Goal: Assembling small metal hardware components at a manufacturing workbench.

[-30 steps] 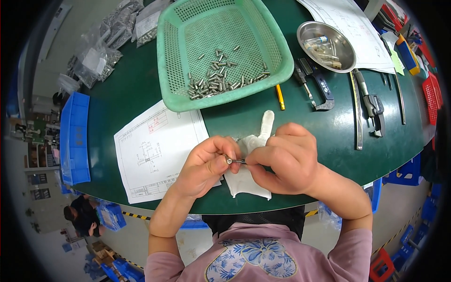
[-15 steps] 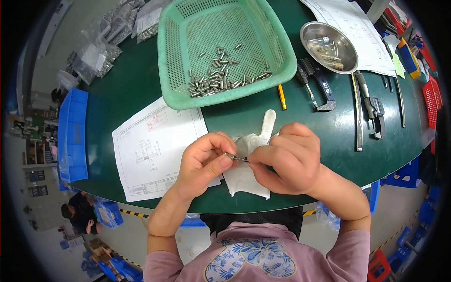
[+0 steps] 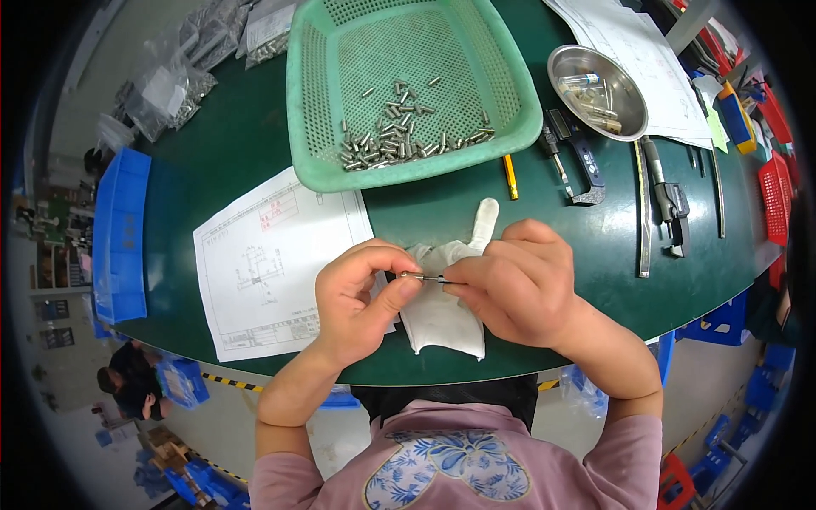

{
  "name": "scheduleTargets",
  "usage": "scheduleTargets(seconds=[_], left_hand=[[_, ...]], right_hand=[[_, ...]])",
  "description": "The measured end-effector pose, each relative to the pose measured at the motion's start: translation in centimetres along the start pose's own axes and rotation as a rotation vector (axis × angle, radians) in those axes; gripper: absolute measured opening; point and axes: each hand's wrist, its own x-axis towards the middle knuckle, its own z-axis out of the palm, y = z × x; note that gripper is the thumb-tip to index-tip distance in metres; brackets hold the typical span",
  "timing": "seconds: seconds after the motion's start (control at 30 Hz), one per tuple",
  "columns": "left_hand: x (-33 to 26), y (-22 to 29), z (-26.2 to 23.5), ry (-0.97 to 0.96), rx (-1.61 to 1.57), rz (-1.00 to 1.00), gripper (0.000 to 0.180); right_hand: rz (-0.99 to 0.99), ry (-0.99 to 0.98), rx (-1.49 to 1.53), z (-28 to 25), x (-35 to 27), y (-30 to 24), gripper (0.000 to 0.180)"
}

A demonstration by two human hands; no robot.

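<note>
Between the thumb and fingertips of my left hand (image 3: 353, 304) is a small metal pin (image 3: 410, 274), mostly covered by the fingers. My right hand (image 3: 529, 285) pinches a thin, dark-ended rod (image 3: 433, 279), whose tip meets the pin or lies right at it; how far it goes in cannot be made out. Beneath both hands a white glove (image 3: 446, 323) lies on the green table. Farther off, a green plastic basket (image 3: 416, 176) holds many loose metal pins (image 3: 395, 140) of similar shape.
Left of the hands lie drawing sheets (image 3: 255, 297), with a blue bin (image 3: 123, 238) beyond. To the right are a yellow pencil (image 3: 510, 177), a digital micrometer (image 3: 585, 170), another micrometer (image 3: 671, 204), a steel ruler (image 3: 643, 212) and a metal bowl (image 3: 625, 110) of small tubes.
The rod has turned from a slight slant to nearly level, still against the pin. Both hands keep their pinch. The whole view has shifted a little.
</note>
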Motion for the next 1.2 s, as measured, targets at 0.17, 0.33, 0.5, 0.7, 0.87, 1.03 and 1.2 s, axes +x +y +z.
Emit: scheduleTargets(seconds=[0.17, 0.33, 0.5, 0.7, 0.87, 1.03, 1.2], left_hand=[[0.12, 0.07, -0.22, -0.018, 0.073, -0.001, 0.009], [0.11, 0.06, -0.23, -0.003, 0.003, -0.050, 0.009], [0.17, -0.03, -0.16, 0.002, -0.029, -0.100, 0.010], [0.20, -0.08, -0.03, 0.011, 0.099, -0.012, 0.008], [0.47, -0.23, 0.02, 0.025, 0.265, 0.135, 0.008], [0.50, -0.14, -0.08, 0.042, 0.231, 0.119, 0.008], [0.68, -0.26, -0.11, 0.020, 0.243, 0.136, 0.007]], right_hand=[[-0.090, 0.019, -0.044, 0.07, 0.07, 0.22, 0.017], [-0.083, -0.067, -0.089, -0.32, 0.10, 0.10, 0.025], [-0.072, -0.024, -0.089, 0.00, 0.09, 0.46, 0.018], [-0.018, -0.168, -0.120, -0.20, -0.22, 0.47, 0.023], [0.074, -0.282, -0.107, -0.39, -0.06, 0.44, 0.023], [0.119, -0.252, 0.050, -0.52, 0.30, 0.16, 0.019], [0.060, -0.283, -0.048, -0.35, 0.14, 0.40, 0.021]])
